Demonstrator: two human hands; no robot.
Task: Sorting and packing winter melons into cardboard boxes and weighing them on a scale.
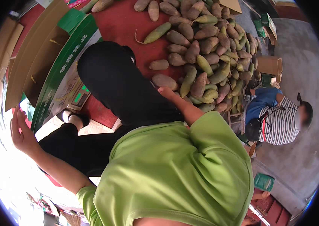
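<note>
My left hand (23, 132) is raised at the far left, its fingertips pinched at the lower corner of a brown cardboard flap (29, 64). That flap belongs to an open box with a green-and-white side (59, 69). My right hand (168, 93) is beside my knee, just below a reddish-brown radish (164, 81). Its fingers are partly hidden by the black trouser leg, so their grip does not show. A large heap of green and reddish-brown radishes (208, 49), which look soil-stained, spreads beyond that hand. A green radish with a thin root (157, 33) lies apart from the heap.
Red sheeting (129, 22) lies under the radishes. A scale with a lit green display (78, 98) stands beside the box, near my foot. To the right, a person in a striped shirt (283, 122) sits by the heap. Another cardboard box (269, 65) stands behind it.
</note>
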